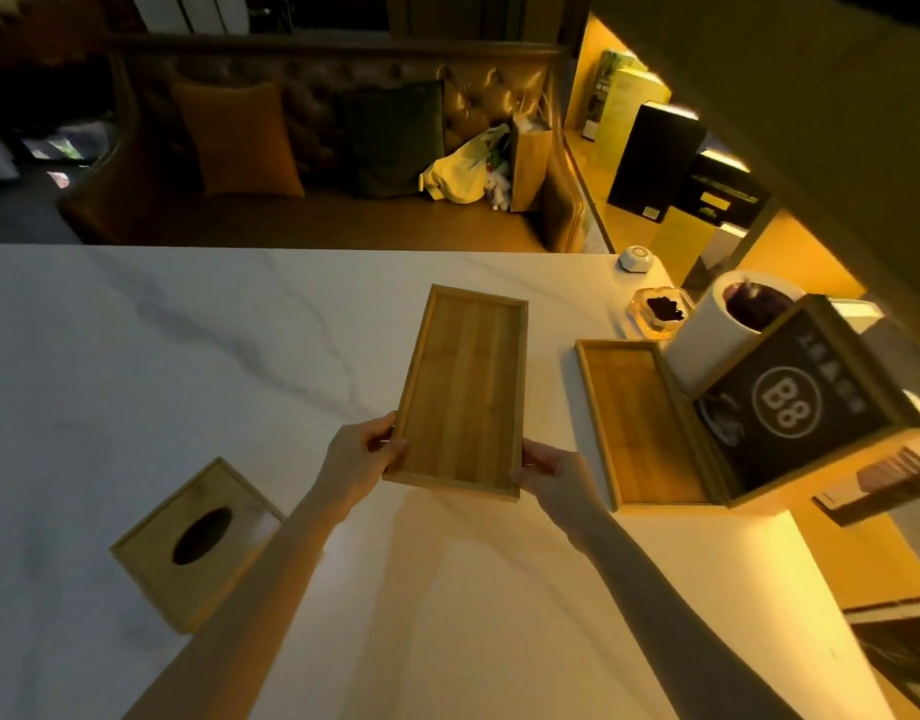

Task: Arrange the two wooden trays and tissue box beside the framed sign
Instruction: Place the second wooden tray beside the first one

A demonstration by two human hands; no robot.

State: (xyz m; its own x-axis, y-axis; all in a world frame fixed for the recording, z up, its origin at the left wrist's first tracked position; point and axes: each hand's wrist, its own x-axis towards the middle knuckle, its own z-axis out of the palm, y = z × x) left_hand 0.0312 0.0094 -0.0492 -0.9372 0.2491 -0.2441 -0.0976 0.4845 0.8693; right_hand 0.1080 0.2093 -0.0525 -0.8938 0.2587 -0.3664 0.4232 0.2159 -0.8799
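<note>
Now both hands grip one wooden tray (463,392) by its near end, above the white marbled counter (135,356). The left hand (356,462) clasps the near left corner, its fingers (382,426) curled narrowly over the rim; the right hand (548,472) clasps the near right corner, its fingers (538,457) likewise closed on the rim. This held tray is empty, its long side running away from the person, and it lies to the left of the framed sign (806,402), well apart from it.

A second wooden tray (639,423), also empty, lies flat on the counter just beside the framed sign, on its left, between the sign and the held tray. Whether it touches the sign's frame cannot be told.

The framed sign stands tilted, dark-faced with "B8" in a circle. Behind it stands a white cylinder (717,330) with a dark inside.

The tissue box (195,543), wooden with an oval slot on top, sits far left of the framed sign, near the left forearm.
</note>
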